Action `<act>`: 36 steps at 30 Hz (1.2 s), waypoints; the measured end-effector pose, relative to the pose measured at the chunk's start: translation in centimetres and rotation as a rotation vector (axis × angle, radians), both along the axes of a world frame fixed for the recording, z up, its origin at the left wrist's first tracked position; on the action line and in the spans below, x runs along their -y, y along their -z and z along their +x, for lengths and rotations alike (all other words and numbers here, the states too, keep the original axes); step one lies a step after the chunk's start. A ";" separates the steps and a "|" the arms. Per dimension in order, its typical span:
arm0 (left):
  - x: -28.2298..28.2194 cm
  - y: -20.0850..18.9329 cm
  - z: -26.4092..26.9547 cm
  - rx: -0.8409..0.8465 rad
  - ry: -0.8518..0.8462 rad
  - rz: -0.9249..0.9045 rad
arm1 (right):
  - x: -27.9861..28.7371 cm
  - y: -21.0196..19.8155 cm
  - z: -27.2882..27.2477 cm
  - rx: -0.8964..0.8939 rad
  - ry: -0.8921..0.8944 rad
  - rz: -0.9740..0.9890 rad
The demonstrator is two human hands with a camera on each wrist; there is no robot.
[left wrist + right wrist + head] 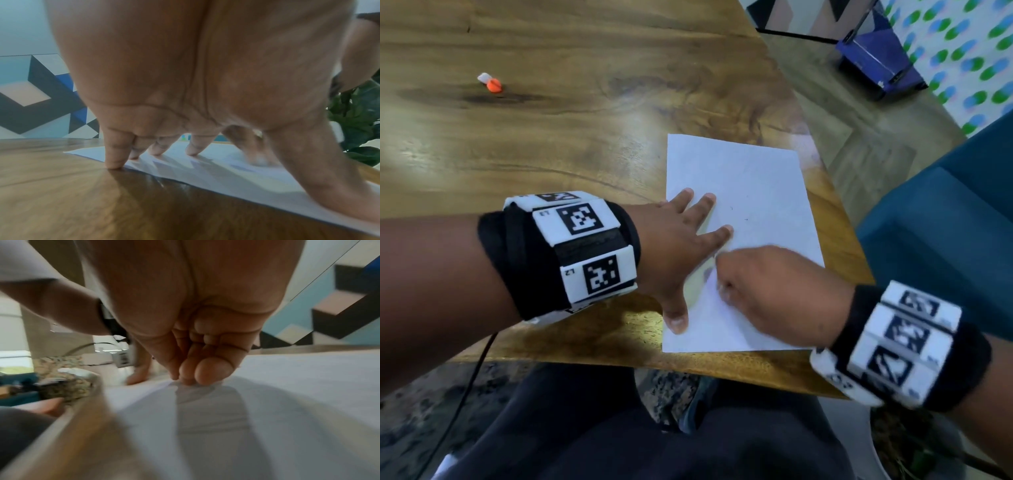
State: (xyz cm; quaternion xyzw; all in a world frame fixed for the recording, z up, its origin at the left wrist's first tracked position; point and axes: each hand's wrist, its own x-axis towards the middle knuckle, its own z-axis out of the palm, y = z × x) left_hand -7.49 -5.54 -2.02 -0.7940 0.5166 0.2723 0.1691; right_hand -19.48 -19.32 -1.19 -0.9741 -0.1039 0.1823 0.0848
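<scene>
A white sheet of paper (pixel 750 192) lies flat near the front right corner of the wooden table (pixel 585 120). My left hand (pixel 681 246) is spread over the sheet's left edge, its straight fingers (pixel 193 149) pressing the paper (pixel 236 175) down and the little finger on bare wood. My right hand (pixel 756 284) sits on the sheet just right of it, fingers curled. In the right wrist view its thumb and fingertips (pixel 197 369) pinch a small raised ridge of the paper (pixel 287 402). The right hand is blurred.
A small orange and white object (pixel 491 83) lies far back on the left. The table's front edge runs just below the sheet. Right of the table are a teal seat (pixel 945 222), a blue box (pixel 876 58) on the floor and a leafy plant (pixel 355 113).
</scene>
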 end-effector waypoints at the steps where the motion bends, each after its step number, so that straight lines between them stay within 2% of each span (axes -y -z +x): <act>1: 0.0 0.1 0.0 0.000 0.001 0.002 | -1.1 -0.1 -1.0 -0.023 -0.062 0.044; 5: 0.0 0.4 0.0 0.004 0.011 -0.005 | -1.7 0.3 -1.7 -0.082 -0.091 0.061; 12: 0.0 0.2 0.1 -0.017 0.019 -0.003 | 4.9 0.5 2.5 0.075 0.279 -0.048; 14: 0.1 0.1 0.0 -0.010 0.019 0.005 | 4.7 0.5 2.1 0.071 0.251 -0.054; 19: 0.2 0.0 0.0 0.001 0.019 0.021 | -0.6 0.9 -2.2 -0.062 -0.074 0.075; 21: 0.2 0.0 -0.1 0.007 0.023 0.025 | -0.5 0.9 -2.2 -0.069 -0.064 0.073; 26: 0.2 -0.1 -0.2 0.010 0.018 0.026 | 4.1 0.6 1.1 0.045 0.248 0.001; 28: 0.2 -0.1 -0.2 0.013 0.015 0.035 | 4.8 0.6 1.4 0.102 0.297 -0.021; 30: 0.3 -0.2 -0.2 0.012 0.011 0.044 | 3.6 0.6 0.7 0.074 0.256 -0.017; 34: 0.4 -0.2 -0.3 0.027 0.022 0.053 | -1.0 0.7 -2.6 -0.006 0.051 0.042; 36: 0.5 -0.3 -0.4 0.051 0.037 0.063 | -1.5 0.8 -2.9 -0.020 0.029 0.044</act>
